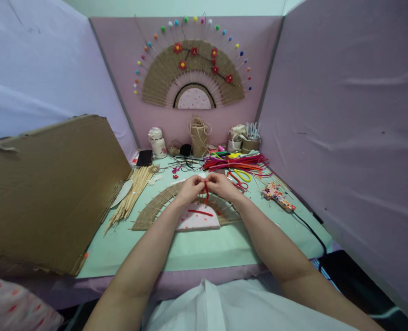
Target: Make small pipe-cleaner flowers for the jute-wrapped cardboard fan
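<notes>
Red strip (207, 196): I have the left hand (192, 187) and right hand (221, 185) pinching its upper part, close together. I would bend it in small, even turns.

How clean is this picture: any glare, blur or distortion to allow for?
Head view: soft, fairly even light on the green tabletop, no strong glare there; head view: fine detail where the left hand and right hand meet at the red strip is small and soft; head view: cardboard looks stretched toward the left edge.
</notes>
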### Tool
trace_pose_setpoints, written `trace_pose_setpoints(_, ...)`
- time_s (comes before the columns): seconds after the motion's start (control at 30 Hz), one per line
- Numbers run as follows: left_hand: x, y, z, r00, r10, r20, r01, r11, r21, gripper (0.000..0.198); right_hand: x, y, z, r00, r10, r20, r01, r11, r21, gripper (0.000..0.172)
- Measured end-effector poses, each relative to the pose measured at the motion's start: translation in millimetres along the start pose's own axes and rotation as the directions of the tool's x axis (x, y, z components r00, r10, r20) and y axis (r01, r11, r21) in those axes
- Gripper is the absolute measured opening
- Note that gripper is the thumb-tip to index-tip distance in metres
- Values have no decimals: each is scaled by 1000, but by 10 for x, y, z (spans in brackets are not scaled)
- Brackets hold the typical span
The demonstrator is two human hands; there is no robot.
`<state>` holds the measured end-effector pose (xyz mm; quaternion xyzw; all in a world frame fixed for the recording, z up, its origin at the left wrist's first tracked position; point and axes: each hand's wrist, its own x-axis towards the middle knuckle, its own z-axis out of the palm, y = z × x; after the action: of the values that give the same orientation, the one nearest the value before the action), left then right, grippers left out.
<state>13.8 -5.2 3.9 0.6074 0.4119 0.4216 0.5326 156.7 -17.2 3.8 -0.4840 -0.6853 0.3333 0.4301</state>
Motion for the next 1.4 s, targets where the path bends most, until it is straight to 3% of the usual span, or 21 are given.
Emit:
trace_pose_setpoints(0.23, -43, 77, -26, 994, -92, 57, 102, 973, -207, 7, 15, 37, -30, 995, 23, 92, -40, 983, 179, 13)
trace_pose_setpoints(0.43, -88, 144, -74, 979, -132, 158, 166, 961, -223, 13, 19, 70, -75, 978, 2, 210, -62, 959, 278, 16)
trace_pose_setpoints(0.7, -37, 51, -89, 997, -61, 52, 67, 991, -112, 28, 46, 47, -108, 997, 49, 52, -57, 983, 173, 17)
trace_pose_setpoints(0.83, -20, 2, -82, 997, -62, 40, 64, 996, -59, 31, 44, 35, -109, 997, 27, 70, -35, 993, 112, 18)
trace_pose_setpoints(1.1, -36, 70, -65, 990, -137, -40, 124, 966, -229, 30, 24, -30, -109, 999, 26, 34, -31, 988, 154, 23)
trace_pose_setpoints(1.27, -26, 55, -71, 993, -104, -50, 91, 972, -216, 31, 23, -37, -113, 1000, 4, -23, -1, 995, 100, 22)
trace_pose_setpoints(1.4, 12, 28, -90, 991, -47, -124, 20, 977, -212, 29, 18, -27, -94, 1000, 5, -21, -3, 994, 109, 25)
